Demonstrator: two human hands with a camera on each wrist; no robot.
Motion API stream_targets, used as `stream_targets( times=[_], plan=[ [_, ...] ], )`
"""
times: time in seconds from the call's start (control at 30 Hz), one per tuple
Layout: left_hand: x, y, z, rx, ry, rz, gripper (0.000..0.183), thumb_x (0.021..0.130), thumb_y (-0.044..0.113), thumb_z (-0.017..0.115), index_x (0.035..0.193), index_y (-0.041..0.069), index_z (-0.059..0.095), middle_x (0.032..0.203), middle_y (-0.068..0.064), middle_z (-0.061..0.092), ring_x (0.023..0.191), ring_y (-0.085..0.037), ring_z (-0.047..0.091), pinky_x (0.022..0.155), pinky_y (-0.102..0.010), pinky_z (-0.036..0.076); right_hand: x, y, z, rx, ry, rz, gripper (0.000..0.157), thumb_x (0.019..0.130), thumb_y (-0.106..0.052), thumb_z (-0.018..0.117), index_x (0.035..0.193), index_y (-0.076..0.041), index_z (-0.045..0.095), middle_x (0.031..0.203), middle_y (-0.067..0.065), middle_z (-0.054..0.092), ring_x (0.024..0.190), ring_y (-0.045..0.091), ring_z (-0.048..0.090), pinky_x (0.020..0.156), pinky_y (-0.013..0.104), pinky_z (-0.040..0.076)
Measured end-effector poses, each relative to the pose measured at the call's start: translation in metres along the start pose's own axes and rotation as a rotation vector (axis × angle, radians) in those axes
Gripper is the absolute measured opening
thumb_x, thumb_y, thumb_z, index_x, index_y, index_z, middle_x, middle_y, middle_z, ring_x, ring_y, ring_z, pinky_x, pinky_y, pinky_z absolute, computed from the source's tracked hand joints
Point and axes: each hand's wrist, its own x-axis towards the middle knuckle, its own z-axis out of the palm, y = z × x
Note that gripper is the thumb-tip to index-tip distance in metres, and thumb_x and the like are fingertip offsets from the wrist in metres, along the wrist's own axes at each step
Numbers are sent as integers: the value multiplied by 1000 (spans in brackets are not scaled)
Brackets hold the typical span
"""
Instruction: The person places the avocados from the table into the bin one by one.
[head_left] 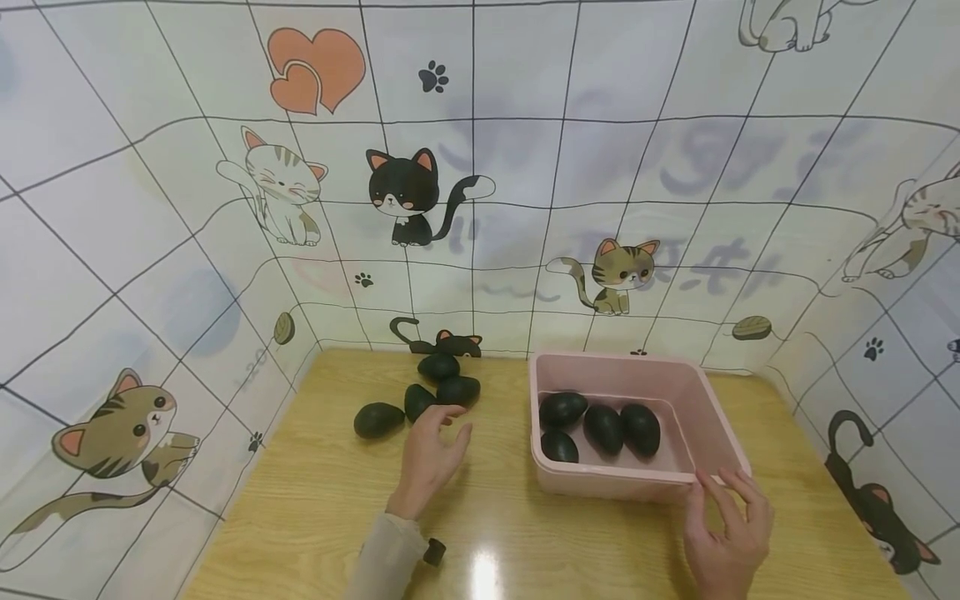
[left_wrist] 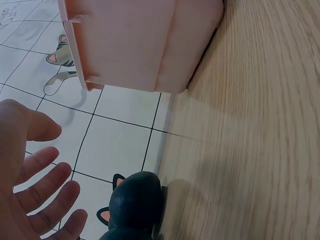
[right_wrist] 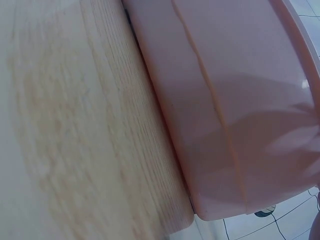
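Observation:
On the left of the table, several dark avocados (head_left: 378,420) lie in a loose cluster near the back wall. My left hand (head_left: 431,454) hovers just in front of them, its fingers relaxed and holding nothing. The left wrist view shows the same hand (left_wrist: 37,185) beside one dark avocado (left_wrist: 134,202), apart from it. Several more avocados (head_left: 640,429) lie inside a pink plastic bin (head_left: 622,477), towards its left side. My right hand (head_left: 727,529) holds the bin's rim at its near right corner. In the right wrist view the bin's outer wall (right_wrist: 220,110) fills much of the picture.
The wooden table (head_left: 540,542) is bounded at the back and sides by a white gridded cloth (head_left: 517,158) printed with cartoon cats. Between the avocado cluster and the bin lies a strip of bare tabletop. A dark strap piece (head_left: 433,552) shows at my left wrist.

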Motion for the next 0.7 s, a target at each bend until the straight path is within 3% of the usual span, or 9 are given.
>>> stream_targets(
  times=[0.3,0.7],
  plan=[
    [-1,-7,-6,4,-20,-21,26,96,25,78,119,13,77,116,-5,76,108,-35,72,92,-47,59,3,-7,1,-18,-12,10,21,92,-11,75,88,10,80,105,33,69,125,28,65,118,29,43],
    [-3,-13,-12,15,-24,-30,28,96,26,78,120,12,76,117,-10,76,107,-34,71,90,-47,58,0,0,1,-6,2,-5,23,93,-14,76,89,8,81,106,32,70,124,31,66,118,30,44]
  ],
)
